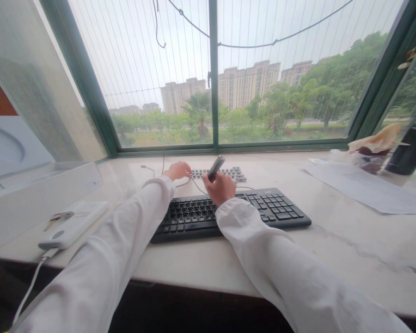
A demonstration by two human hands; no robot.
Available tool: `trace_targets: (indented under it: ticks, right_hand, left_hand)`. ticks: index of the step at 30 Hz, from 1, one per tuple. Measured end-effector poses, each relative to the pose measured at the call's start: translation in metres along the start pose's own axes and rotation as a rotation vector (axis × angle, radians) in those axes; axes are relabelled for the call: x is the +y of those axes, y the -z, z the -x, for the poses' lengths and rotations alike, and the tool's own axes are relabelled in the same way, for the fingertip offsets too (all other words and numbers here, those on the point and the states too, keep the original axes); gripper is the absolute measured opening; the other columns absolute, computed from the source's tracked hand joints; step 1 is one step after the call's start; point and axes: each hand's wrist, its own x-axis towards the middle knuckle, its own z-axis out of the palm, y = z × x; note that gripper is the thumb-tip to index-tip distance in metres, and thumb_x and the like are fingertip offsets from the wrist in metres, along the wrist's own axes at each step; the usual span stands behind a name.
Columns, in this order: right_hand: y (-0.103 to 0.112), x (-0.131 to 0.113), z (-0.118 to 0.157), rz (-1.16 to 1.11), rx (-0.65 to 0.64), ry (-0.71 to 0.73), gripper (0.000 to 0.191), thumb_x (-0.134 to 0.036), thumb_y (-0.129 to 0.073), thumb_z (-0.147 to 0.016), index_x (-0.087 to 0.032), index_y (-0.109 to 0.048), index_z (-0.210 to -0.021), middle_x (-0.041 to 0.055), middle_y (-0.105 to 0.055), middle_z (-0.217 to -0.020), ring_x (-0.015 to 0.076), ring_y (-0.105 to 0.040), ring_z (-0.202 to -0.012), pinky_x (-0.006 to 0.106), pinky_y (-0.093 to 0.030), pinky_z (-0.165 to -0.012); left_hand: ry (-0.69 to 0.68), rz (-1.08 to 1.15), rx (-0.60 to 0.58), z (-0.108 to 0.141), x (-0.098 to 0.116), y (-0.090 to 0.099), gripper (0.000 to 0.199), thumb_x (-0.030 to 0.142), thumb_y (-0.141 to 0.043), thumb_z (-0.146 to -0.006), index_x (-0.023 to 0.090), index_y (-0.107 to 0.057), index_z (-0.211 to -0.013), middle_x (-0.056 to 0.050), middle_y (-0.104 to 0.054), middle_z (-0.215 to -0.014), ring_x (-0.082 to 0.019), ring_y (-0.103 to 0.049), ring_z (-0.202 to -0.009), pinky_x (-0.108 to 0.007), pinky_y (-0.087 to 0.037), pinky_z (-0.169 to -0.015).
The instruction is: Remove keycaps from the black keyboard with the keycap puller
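Head view: loose keycaps (238, 174) run nine-to-three, at three o'clock of the left hand (178, 170), whose hold I cannot tell; right hand (222, 188) grips dark tool (216, 167)

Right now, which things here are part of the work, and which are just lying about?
Likely part of it:
- keyboard, beneath the right hand
- dark tool, in that hand
- keycaps, by the left hand

Lying about:
- box
- white device
- papers
- bottle
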Motion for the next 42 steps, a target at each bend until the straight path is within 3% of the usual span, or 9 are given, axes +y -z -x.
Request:
trace_targets:
  ticks: [13,22,27,31,34,37,42]
  right_hand:
    - [-0.002,0.001,0.000,0.003,0.014,0.017,0.037,-0.051,-0.044,-0.084,-0.024,-0.067,-0.072,0.0030,-0.068,-0.071,0.0218,-0.064,-0.073,0.030,-0.041,-0.067]
    - [-0.004,0.003,-0.002,-0.128,0.049,0.107,0.042,-0.053,-0.042,-0.087,-0.022,-0.067,-0.075,0.0042,-0.069,-0.072,0.0194,-0.063,-0.069,0.027,-0.040,-0.063]
    - [-0.006,0.004,-0.004,-0.229,0.021,0.242,0.042,-0.054,-0.047,-0.086,-0.019,-0.070,-0.078,0.0049,-0.069,-0.068,0.0196,-0.065,-0.069,0.026,-0.041,-0.065]
    - [-0.005,0.002,-0.004,-0.227,-0.028,0.264,0.040,-0.055,-0.053,-0.082,-0.019,-0.070,-0.074,0.0048,-0.069,-0.066,0.0214,-0.066,-0.070,0.027,-0.043,-0.068]
    - [-0.001,0.000,-0.001,-0.225,-0.047,0.236,0.040,-0.054,-0.055,-0.081,-0.019,-0.070,-0.070,0.0038,-0.068,-0.061,0.0220,-0.067,-0.071,0.028,-0.045,-0.071]
    - [0.003,-0.004,0.005,-0.290,-0.105,0.218,0.038,-0.050,-0.054,-0.082,-0.019,-0.069,-0.065,0.0021,-0.066,-0.055,0.0189,-0.067,-0.066,0.026,-0.047,-0.071]
    - [0.002,-0.007,0.016,-0.404,-0.302,0.254,0.045,-0.051,-0.050,-0.085,-0.017,-0.066,-0.060,0.0034,-0.066,-0.053,0.0158,-0.066,-0.055,0.024,-0.052,-0.064]
  left_hand:
    - [0.052,0.005,0.017,0.007,0.007,0.004,0.020,0.040,-0.073,-0.068,0.032,-0.074,-0.087,0.001,-0.070,-0.103,-0.020,-0.060,-0.099,-0.027,-0.044,-0.089]
    - [0.200,0.032,0.125,0.036,0.010,0.042,0.022,0.041,-0.062,-0.079,0.030,-0.073,-0.095,-0.001,-0.069,-0.109,-0.020,-0.060,-0.100,-0.027,-0.045,-0.089]
    - [0.274,0.078,0.267,0.086,0.024,0.075,0.021,0.041,-0.060,-0.079,0.031,-0.073,-0.093,0.000,-0.070,-0.102,-0.021,-0.061,-0.096,-0.032,-0.046,-0.088]
    - [0.274,0.080,0.267,0.145,0.039,0.090,0.022,0.044,-0.060,-0.080,0.031,-0.073,-0.092,-0.001,-0.071,-0.096,-0.022,-0.061,-0.090,-0.034,-0.046,-0.084]
    - [0.306,0.065,0.290,0.195,0.049,0.081,0.026,0.045,-0.053,-0.085,0.030,-0.071,-0.095,-0.002,-0.071,-0.095,-0.022,-0.061,-0.088,-0.033,-0.047,-0.081]
    - [0.323,0.048,0.323,0.240,0.059,0.058,0.032,0.044,-0.042,-0.091,0.029,-0.070,-0.096,-0.003,-0.069,-0.090,-0.022,-0.062,-0.084,-0.033,-0.047,-0.076]
    - [0.297,0.085,0.388,0.283,0.068,0.026,0.034,0.039,-0.035,-0.096,0.028,-0.066,-0.104,-0.003,-0.064,-0.109,-0.019,-0.061,-0.091,-0.029,-0.047,-0.072]
